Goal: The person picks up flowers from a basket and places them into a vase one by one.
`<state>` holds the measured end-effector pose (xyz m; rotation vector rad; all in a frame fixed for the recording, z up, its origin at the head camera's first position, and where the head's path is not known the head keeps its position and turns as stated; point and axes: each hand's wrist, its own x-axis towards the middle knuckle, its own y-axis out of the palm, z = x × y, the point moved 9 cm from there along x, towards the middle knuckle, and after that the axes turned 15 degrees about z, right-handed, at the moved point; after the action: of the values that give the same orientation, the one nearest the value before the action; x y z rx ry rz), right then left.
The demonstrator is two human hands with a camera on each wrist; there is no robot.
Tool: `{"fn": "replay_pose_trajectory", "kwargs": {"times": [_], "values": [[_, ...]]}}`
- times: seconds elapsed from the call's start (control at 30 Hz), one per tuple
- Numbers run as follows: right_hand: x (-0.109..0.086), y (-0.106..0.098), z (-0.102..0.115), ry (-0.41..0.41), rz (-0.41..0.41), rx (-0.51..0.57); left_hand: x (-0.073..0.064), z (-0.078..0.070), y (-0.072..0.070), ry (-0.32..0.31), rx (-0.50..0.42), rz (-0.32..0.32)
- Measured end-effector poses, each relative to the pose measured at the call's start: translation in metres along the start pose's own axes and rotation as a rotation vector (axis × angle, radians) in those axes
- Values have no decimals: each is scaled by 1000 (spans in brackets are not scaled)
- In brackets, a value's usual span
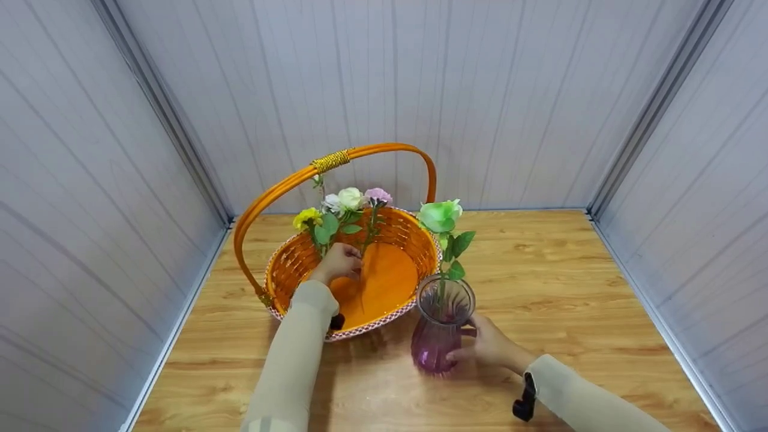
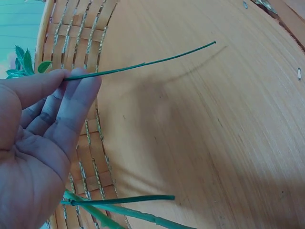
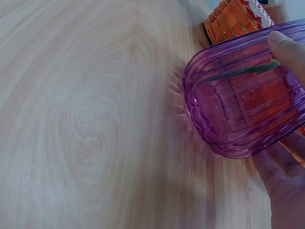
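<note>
In the head view my left hand (image 1: 341, 263) reaches into the orange woven basket (image 1: 384, 321) and pinches the thin green stem of a pale purple flower (image 1: 378, 196). The left wrist view shows this stem (image 2: 157, 62) between thumb and fingertips, its cut end above the basket floor. My right hand (image 1: 493, 345) holds the side of a purple ribbed glass vase (image 1: 433, 345), thumb on one side and fingers on the other. A green rose (image 1: 441, 216) stands in the vase; its stem (image 3: 238, 72) shows through the glass.
A yellow flower (image 1: 307, 218) and a white rose (image 1: 350, 198) lean at the basket's back left, with other stems (image 2: 143, 217) near my left hand. The tall basket handle (image 1: 282, 186) arches over them. Panel walls (image 1: 480, 108) close in the wooden table (image 1: 540, 258).
</note>
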<state>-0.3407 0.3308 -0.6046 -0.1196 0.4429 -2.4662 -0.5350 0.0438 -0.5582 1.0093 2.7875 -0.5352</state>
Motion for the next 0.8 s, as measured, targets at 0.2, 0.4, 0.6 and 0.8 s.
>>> {"fn": "replay_pose_trajectory", "kwargs": {"times": [0.2, 0.4, 0.6, 0.8], "values": [[0, 1, 2, -7, 6, 3, 0, -7, 1, 15, -49, 9], [0, 2, 4, 16, -2, -13, -2, -15, 3, 29, -59, 12], [-1, 2, 6, 31, -9, -27, -8, -25, 5, 57, -90, 17], [0, 2, 5, 20, 1, -13, -16, -37, 7, 85, -120, 22]]}}
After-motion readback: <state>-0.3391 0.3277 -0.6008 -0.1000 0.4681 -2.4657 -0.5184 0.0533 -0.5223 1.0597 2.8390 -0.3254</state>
